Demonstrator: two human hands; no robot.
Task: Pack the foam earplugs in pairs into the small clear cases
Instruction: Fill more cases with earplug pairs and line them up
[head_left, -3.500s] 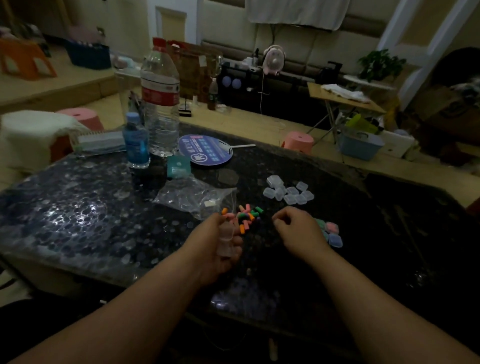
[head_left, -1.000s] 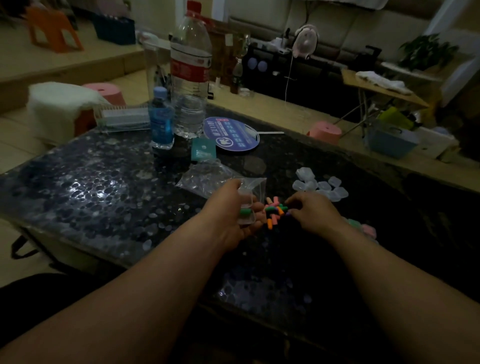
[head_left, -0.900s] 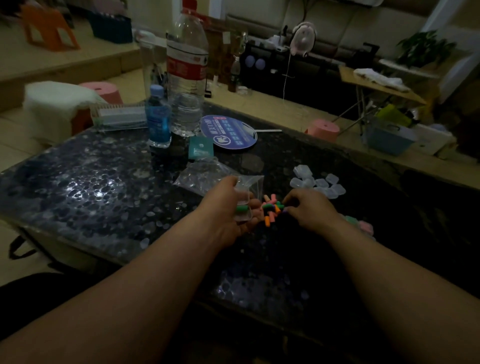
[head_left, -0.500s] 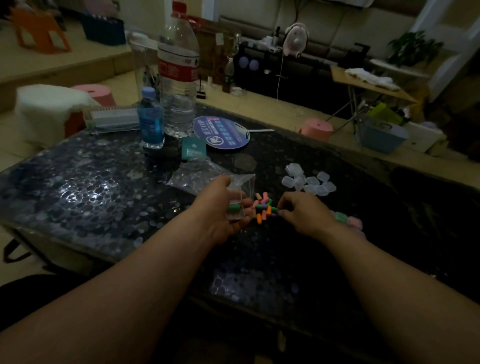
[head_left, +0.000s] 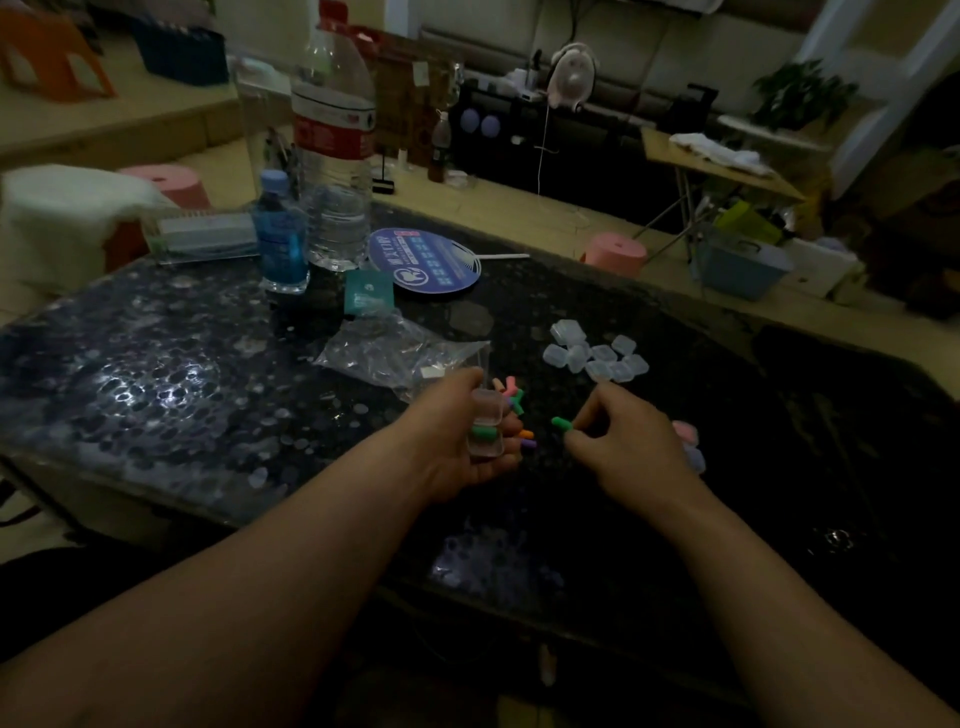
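Now my left hand (head_left: 470, 441) cradles an open clear case (head_left: 485, 426) while my right hand (head_left: 623, 441) pinches a green earplug (head_left: 561, 423).

Inside the case I see one green plug already lying in the lower half, lid flipped up away from me. My right fingertips are closed on the second green plug, just beside the case but not touching it. Loose coloured earplugs (head_left: 511, 397) lie on the dark table (head_left: 156, 374) behind my left hand, empty clear cases (head_left: 597, 356) cluster farther back, and a plastic bag (head_left: 400, 351) sits left of them.
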